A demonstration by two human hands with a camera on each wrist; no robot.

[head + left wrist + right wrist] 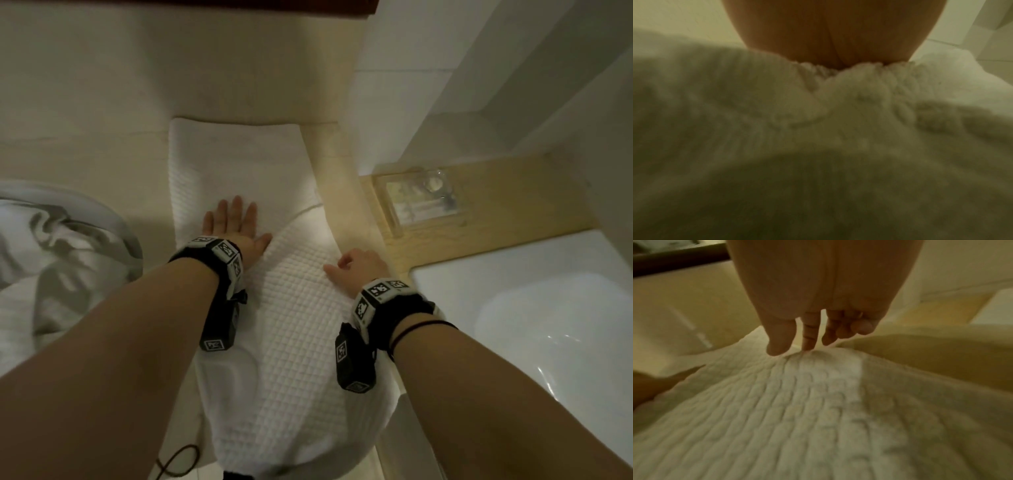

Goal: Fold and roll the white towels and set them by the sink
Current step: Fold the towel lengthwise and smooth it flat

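Observation:
A white waffle-weave towel (291, 325) lies lengthwise on the beige counter (102, 120), its near end hanging over the front edge. A near layer is folded over it, with a slanting edge across the middle. My left hand (236, 222) lies flat on the towel with straight fingers, pressing just beyond that edge; the left wrist view shows only the palm (828, 32) on the towel (838, 129). My right hand (352, 263) sits at the towel's right edge. In the right wrist view its thumb and forefinger tips (809, 344) touch the towel (797, 402), the other fingers loosely curled.
A round sink (113, 219) at the left holds crumpled white cloth (51, 260). To the right, a wooden ledge (513, 192) carries a clear plastic tray (421, 202), with a white tub (531, 325) beyond. A dark cord (178, 459) lies near the bottom.

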